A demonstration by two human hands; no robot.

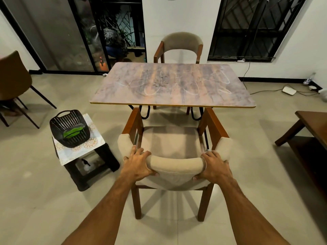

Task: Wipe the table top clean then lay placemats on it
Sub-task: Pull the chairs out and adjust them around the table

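Observation:
The table (122, 92) stands ahead with a mottled brown-grey top marked by white chalk-like scribbles and a patch of dark crumbs near its middle. A wooden chair with beige padding (169, 138) stands between me and the table's near edge. My left hand (137, 164) and my right hand (215, 167) both grip the chair's padded backrest, one at each end. To the left, a black basket (58, 128) holding a green cloth (73, 132) sits on patterned placemats (70, 154) atop a dark stool.
A second padded chair (181, 45) stands at the table's far side. A brown chair (12, 82) is at the far left, a dark wooden bench (311, 131) at the right. A spray bottle (86, 165) rests inside the stool. Cables and a white device (289, 90) lie on the floor.

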